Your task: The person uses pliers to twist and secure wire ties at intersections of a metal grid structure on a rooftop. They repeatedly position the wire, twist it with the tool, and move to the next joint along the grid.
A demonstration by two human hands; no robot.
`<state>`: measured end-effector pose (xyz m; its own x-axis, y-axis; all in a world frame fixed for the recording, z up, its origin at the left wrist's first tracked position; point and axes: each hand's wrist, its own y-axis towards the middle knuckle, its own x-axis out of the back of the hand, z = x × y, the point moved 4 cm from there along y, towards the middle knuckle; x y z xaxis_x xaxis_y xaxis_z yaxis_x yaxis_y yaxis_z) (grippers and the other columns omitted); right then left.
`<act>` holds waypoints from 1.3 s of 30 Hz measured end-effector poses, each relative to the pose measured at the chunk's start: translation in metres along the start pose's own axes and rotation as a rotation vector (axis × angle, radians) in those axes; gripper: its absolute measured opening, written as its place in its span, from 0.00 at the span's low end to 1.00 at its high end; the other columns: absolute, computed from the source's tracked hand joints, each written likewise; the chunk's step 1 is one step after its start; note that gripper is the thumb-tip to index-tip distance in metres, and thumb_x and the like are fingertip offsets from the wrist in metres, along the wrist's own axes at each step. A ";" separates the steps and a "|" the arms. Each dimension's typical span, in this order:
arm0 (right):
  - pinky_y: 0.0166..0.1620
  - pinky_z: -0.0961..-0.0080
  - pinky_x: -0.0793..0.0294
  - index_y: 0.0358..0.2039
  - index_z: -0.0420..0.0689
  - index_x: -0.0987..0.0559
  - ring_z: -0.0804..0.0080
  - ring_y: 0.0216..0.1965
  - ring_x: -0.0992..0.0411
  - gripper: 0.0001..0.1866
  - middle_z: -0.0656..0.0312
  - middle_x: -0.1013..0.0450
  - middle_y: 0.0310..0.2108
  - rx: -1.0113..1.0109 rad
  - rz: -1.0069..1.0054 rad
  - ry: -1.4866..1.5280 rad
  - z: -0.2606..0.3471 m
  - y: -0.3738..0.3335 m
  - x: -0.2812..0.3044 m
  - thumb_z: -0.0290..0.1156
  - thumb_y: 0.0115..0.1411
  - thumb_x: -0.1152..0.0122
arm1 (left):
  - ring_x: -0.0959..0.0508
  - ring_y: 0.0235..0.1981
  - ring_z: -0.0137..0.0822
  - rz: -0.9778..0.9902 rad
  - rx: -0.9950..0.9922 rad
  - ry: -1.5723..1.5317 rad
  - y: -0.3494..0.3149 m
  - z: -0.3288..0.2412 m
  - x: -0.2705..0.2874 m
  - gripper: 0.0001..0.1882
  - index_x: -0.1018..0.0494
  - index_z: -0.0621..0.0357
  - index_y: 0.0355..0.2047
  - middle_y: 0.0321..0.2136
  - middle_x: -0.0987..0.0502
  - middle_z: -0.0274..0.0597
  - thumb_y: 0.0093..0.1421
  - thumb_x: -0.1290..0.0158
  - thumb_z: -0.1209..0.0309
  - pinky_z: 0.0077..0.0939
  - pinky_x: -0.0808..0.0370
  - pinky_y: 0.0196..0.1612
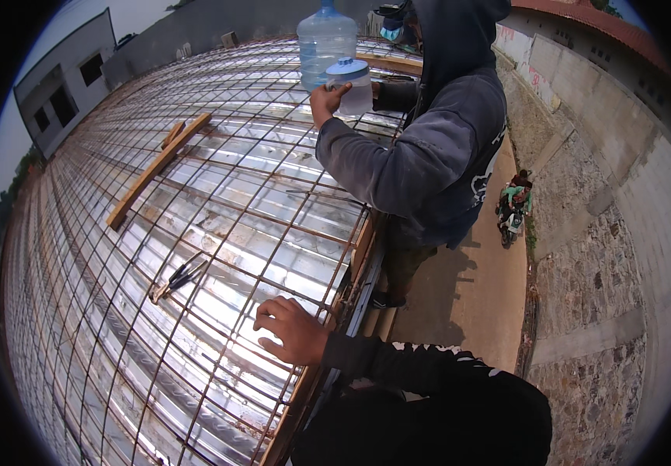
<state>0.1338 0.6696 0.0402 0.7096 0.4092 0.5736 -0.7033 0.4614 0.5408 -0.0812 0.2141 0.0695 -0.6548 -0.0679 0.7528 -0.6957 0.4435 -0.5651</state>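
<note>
My right hand [293,332] reaches in from the lower right in a black sleeve, palm down over the rebar mesh [262,278] at the deck's edge. Its fingers are apart and slightly bent, with nothing seen in them; whether they touch the bars I cannot tell. Beyond it to the left, a pair of pincers [184,276] with dark handles lies on the mesh. My left hand is out of view. Ahead, a person in a dark hooded top [444,147] holds a clear plastic container [357,95] with a blue lid.
A large bluish water jug [326,48] stands behind the container. Wooden battens [157,171] lie across the mesh over shiny corrugated metal sheeting [231,210]. Right of the deck edge there is a drop to a lane [460,303], with a motorbike [511,221] and stone wall [584,311].
</note>
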 end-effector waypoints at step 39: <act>0.35 0.63 0.30 0.21 0.39 0.25 0.57 0.29 0.30 0.15 0.55 0.30 0.22 -0.230 -0.088 -0.141 -0.003 -0.002 -0.025 0.37 0.57 0.37 | 0.47 0.68 0.53 -0.699 -0.291 0.346 0.250 -0.102 0.044 0.36 0.38 0.53 0.61 0.67 0.45 0.48 0.64 0.61 0.40 0.64 0.54 0.63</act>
<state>0.1174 0.6611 0.0228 0.7434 0.2534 0.6190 -0.5992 0.6636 0.4479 -0.2534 0.4131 -0.0041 0.0611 -0.1560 0.9859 -0.7728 0.6178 0.1457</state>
